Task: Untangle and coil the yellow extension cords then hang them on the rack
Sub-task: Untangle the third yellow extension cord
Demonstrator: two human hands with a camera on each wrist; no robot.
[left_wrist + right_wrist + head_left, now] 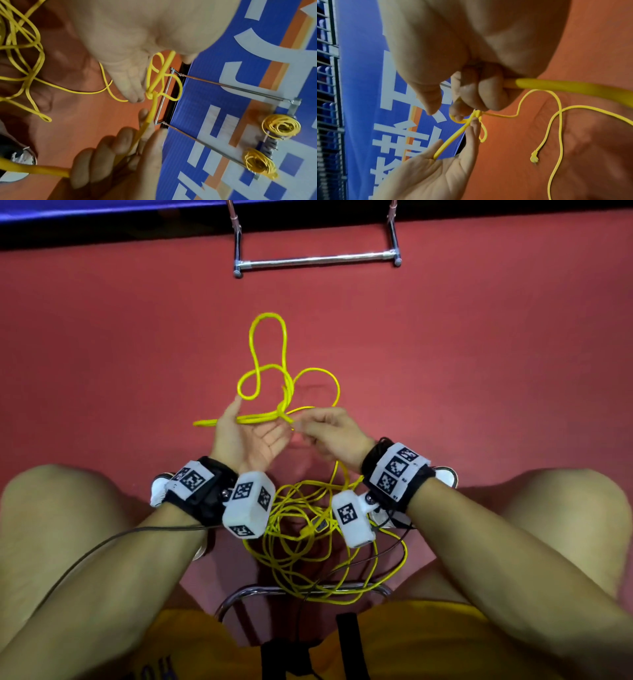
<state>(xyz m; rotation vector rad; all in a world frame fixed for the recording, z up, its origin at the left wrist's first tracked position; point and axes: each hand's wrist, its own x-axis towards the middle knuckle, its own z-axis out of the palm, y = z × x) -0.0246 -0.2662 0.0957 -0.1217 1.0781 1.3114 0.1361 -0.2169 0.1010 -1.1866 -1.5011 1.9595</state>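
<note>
A yellow extension cord (268, 354) loops over the red floor, with a knot (286, 417) between my hands. My left hand (250, 436) is palm up with straight fingers, and a doubled strand lies across it by the thumb. My right hand (329, 429) pinches the cord at the knot (476, 113), its fingers (489, 94) curled round a strand. In the left wrist view my left hand's fingertips (135, 97) touch the knot (150, 94). More tangled cord (308, 542) lies between my legs. The chrome rack (318, 260) stands ahead, and two coiled cords (281, 127) (259, 165) hang on it.
A loose plug end (534, 158) lies on the floor to the right. A blue banner wall (205, 94) stands behind the rack. A chrome chair frame (239, 594) sits under me, my knees (51, 501) at both sides. Black camera cables (102, 542) trail from my wrists.
</note>
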